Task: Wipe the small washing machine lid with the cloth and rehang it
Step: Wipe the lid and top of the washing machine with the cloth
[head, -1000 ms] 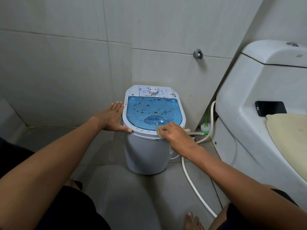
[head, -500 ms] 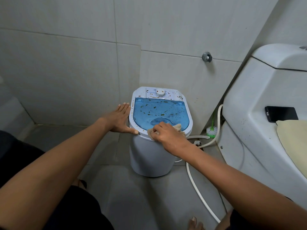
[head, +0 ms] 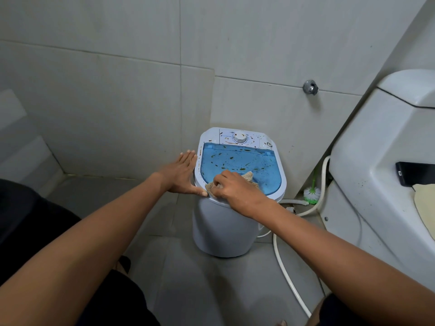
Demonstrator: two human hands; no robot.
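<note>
The small washing machine (head: 226,227) stands on the tiled floor (head: 188,278) against the wall, its translucent blue lid (head: 242,165) down and flecked with brownish-green specks, so what lies inside the tub cannot be made out. The right hand (head: 235,189) presses a beige cloth (head: 248,176) on the lid's near edge, fingers curled and gripping it, most of the cloth hidden under the hand. The left hand (head: 181,172) lies flat against the machine's left rim, fingers straight and released; a white hose (head: 289,278) runs off the bottom edge, and the toilet (head: 376,172) at right is cut off.
</note>
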